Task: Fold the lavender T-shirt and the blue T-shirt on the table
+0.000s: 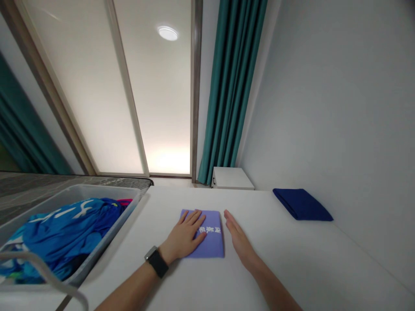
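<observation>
A folded purple cloth (212, 244) with white characters on it lies flat on the white table (194, 285). My left hand (184, 235), with a dark-banded watch on its wrist, rests palm down on the left part of the cloth, fingers spread. Just right of the cloth's right edge is my right hand (238, 237), held on its side with the fingers stretched out and nothing in it. A small gap separates it from the cloth.
At the left, a grey plastic bin (129, 211) holds blue clothes (74, 229). A folded dark blue cloth (303, 204) lies at the table's right, by the wall. Beyond the far edge stands a white cabinet (231, 178). A pale curved bar (48, 276) crosses the lower left.
</observation>
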Available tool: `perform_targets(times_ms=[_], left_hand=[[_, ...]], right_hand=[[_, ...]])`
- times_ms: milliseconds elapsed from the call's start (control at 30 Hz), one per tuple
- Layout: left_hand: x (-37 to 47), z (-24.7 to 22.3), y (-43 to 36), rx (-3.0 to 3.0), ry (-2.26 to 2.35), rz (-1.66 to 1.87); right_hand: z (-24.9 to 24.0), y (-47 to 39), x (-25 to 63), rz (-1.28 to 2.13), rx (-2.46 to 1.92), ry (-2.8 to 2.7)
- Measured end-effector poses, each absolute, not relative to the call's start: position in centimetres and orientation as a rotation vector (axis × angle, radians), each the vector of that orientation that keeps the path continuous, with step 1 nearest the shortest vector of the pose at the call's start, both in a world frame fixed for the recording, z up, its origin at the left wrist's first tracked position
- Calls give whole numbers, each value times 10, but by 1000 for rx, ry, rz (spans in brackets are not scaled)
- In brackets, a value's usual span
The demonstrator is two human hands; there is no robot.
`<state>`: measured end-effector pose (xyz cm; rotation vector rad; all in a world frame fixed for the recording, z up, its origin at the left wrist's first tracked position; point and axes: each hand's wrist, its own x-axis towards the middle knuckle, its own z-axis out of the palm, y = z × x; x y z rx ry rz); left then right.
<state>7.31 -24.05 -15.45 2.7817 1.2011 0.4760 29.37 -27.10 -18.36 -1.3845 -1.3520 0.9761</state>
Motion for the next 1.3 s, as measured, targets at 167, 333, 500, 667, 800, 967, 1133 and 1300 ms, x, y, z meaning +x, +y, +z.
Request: perform_targets(times_ms=[167,333,500,667,800,967,1133,1300], left_hand=[[105,-165,-255,2753,1378,522],[110,-167,-257,2783,1358,548],[102,-166,-254,2806,1331,519],[82,-169,-245,2789,1320,466],[62,-174,-234,2780,1286,459],[44,-174,-215,2673,1283,518],[37,-159,-206,2473,1158,705],[32,-152,-210,2318,1129,778]], right_hand=[[-177,-272,294,456,-1588,-1845],[-171,-282,283,280,-1749,-2142],[-171,-283,282,245,-1815,-2203],[-170,-284,281,202,-1838,-2230],[-170,-284,281,187,-1836,-2235],[-173,-284,282,207,-1820,-2232],[-179,-276,290,248,-1707,-2214],[-193,-252,327,177,-1655,-1983]])
